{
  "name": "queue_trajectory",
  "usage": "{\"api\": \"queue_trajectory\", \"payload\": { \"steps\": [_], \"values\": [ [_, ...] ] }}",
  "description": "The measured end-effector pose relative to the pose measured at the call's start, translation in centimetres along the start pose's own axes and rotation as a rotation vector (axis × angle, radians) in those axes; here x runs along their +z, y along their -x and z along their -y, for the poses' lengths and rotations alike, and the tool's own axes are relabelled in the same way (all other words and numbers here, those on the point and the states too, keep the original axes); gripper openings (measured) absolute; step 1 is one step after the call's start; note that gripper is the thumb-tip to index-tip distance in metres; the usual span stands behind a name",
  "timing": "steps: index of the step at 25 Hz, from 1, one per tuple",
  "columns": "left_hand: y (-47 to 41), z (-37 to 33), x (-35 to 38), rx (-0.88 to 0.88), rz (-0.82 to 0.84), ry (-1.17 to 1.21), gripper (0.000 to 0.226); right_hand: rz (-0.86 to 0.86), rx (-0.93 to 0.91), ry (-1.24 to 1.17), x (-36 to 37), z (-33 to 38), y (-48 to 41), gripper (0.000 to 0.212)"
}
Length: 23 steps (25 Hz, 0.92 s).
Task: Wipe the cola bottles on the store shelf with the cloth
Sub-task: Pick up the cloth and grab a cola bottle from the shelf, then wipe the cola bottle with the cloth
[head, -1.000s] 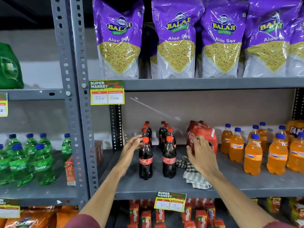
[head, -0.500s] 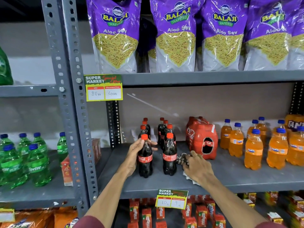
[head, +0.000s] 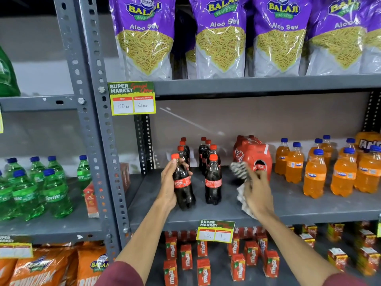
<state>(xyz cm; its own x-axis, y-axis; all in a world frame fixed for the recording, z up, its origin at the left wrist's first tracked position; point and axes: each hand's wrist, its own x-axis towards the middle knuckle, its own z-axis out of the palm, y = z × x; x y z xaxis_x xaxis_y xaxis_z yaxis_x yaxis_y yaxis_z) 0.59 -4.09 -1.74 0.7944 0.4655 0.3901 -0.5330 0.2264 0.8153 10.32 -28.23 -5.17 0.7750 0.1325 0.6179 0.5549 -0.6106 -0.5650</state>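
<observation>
On the shelf [head: 288, 211], left hand [head: 168, 186] now grips front cola bottle [head: 182, 182]; right hand [head: 257, 190] has lifted the cloth [head: 240, 174] (seemingly bunched), wiping imminent.

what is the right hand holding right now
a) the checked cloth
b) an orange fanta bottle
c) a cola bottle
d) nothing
a: the right hand has the checked cloth bunched in its fingers, raised off the shelf, while the left hand grips the front cola bottle.

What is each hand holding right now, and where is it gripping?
Left hand grips the front cola bottle around its body. Right hand holds the bunched cloth.
</observation>
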Motion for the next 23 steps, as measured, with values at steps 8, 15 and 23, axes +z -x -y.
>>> {"api": "queue_trajectory", "payload": {
  "steps": [8,15,23],
  "values": [
    [2.2,-3.8,2.6,-0.064,0.053,0.064,0.030,-0.403,-0.239,-0.412,-5.3,7.9,4.3,0.054],
    [4.6,-6.7,6.1,-0.112,0.102,0.158,0.044,-0.291,-0.400,-0.525,-6.4,15.1,5.0,0.060],
    [5.8,-9.1,7.9,-0.014,0.117,0.075,0.030,-0.148,-0.565,-0.302,-6.3,17.8,4.4,0.042]
  ]
}}
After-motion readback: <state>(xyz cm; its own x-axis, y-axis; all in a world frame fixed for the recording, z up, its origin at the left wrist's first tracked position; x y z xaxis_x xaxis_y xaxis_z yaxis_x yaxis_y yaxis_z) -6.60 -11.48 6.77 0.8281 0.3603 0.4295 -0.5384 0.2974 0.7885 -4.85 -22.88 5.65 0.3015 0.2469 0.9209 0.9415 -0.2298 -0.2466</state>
